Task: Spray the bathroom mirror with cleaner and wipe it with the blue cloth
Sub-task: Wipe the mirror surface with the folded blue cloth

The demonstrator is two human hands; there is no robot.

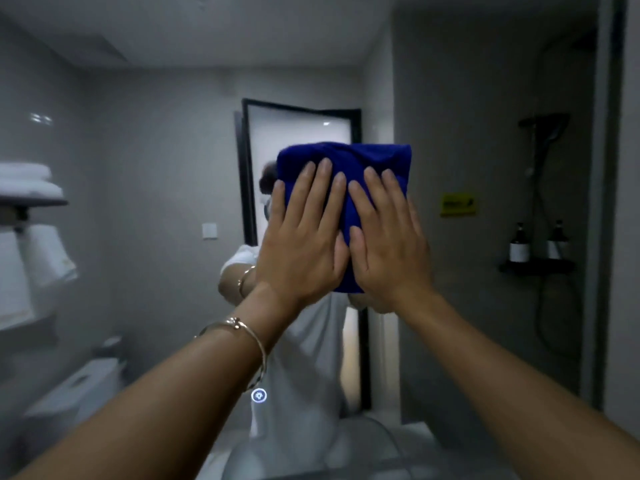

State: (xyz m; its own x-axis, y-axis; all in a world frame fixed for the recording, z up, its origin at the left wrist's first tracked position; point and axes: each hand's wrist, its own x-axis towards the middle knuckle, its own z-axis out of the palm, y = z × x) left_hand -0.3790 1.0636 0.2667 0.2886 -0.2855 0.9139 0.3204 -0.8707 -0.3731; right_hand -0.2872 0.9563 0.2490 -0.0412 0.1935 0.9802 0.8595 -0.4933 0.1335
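The bathroom mirror [145,161] fills nearly the whole view and reflects the room behind me. A folded blue cloth [349,159] is pressed flat against the glass at the centre. My left hand [304,237] lies on the cloth's left half with its fingers spread and pointing up. Beside it, my right hand [388,240] covers the right half the same way, and the two thumbs nearly touch. Both palms hold the cloth against the mirror. A thin bangle sits on my left wrist. No spray bottle is in view.
In the reflection: folded white towels on a rack [27,188] at the left, a toilet [79,389] at lower left, a black-framed door [298,133] behind the cloth, a shower fitting and a shelf with two bottles [536,247] at the right. A mirror touch button [259,395] glows low down.
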